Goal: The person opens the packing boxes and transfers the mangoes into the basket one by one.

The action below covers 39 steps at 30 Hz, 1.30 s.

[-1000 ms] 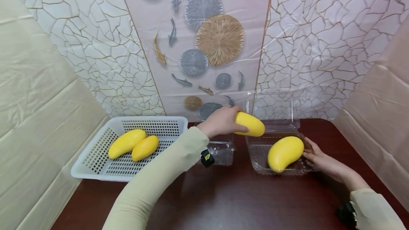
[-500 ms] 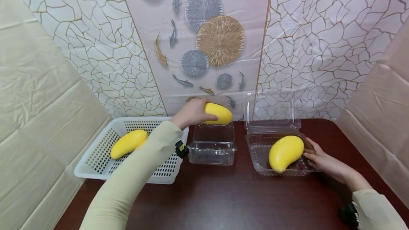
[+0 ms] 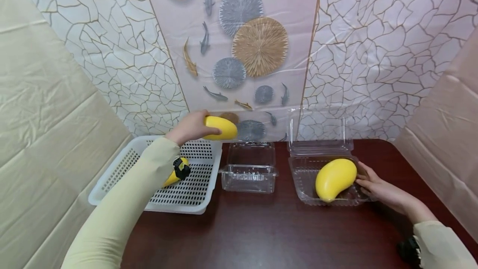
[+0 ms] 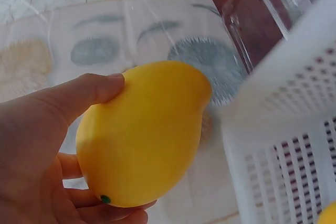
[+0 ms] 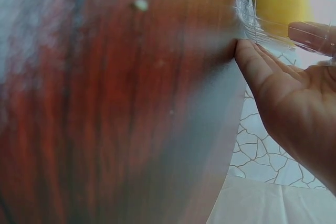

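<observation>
My left hand (image 3: 190,127) grips a yellow mango (image 3: 221,128) in the air above the right back corner of the white basket (image 3: 203,202). In the left wrist view the thumb lies on one side of this mango (image 4: 142,135) and the fingers curl beneath it. The right hand (image 3: 381,188) holds the right side of an opened clear plastic container (image 3: 304,186), with a finger (image 5: 315,36) showing through the plastic in the right wrist view. A larger curved mango (image 3: 336,179) lies inside that container. Another mango (image 3: 171,180) in the basket is partly hidden by my left wrist.
A smaller clear container (image 3: 248,182) with its lid raised stands between the basket and the larger container. The dark red table (image 3: 261,231) extends in front. A patterned cloth wall (image 3: 261,45) rises behind, with cream cloth walls at both sides.
My left hand has moved left with the mango, from beside the larger container, past the smaller one, to the basket. The right hand and its container have stayed in place.
</observation>
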### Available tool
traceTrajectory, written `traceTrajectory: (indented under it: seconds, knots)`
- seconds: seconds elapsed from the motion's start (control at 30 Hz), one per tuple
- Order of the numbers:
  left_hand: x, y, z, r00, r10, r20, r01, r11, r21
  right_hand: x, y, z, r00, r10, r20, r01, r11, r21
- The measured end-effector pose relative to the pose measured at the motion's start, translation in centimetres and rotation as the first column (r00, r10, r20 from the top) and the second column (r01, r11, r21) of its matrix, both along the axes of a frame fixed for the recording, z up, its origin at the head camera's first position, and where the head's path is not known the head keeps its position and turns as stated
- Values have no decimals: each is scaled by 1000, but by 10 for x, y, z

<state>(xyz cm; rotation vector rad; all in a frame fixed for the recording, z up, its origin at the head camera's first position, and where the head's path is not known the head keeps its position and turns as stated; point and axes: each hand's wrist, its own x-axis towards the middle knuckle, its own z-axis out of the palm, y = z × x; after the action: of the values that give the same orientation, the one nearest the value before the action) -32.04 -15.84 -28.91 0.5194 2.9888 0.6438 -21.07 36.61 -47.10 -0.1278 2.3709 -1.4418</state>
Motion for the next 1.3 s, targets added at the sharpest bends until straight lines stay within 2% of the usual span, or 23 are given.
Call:
traceTrajectory:
  seconds: [0.23, 0.53, 0.83, 1.07, 1.2, 1.3]
  knots:
    - [-3, -25, -10, 998, 36, 46, -37, 999, 30, 0, 1, -2, 1000, -3, -4, 3, 1000, -2]
    - [-1, -47, -9, 995, 73, 70, -77, 995, 59, 0, 2, -1, 1000, 10, -17, -10, 1000, 6]
    - [0, -66, -11, 991, 116, 63, -118, 993, 21, -2, 3, -1, 1000, 8, -10, -8, 1000, 1]
    - [0, -79, -21, 987, 139, 78, -139, 990, 0, -1, 4, 1, 1000, 4, -12, -5, 1000, -8]
    - [1, -86, -27, 982, 148, 121, -148, 989, -6, -1, 4, 0, 1000, 9, -11, -9, 1000, -9]
    - [4, -92, -30, 972, 150, 182, -157, 987, 27, 0, 4, -1, 1000, 12, -12, -12, 1000, -13]
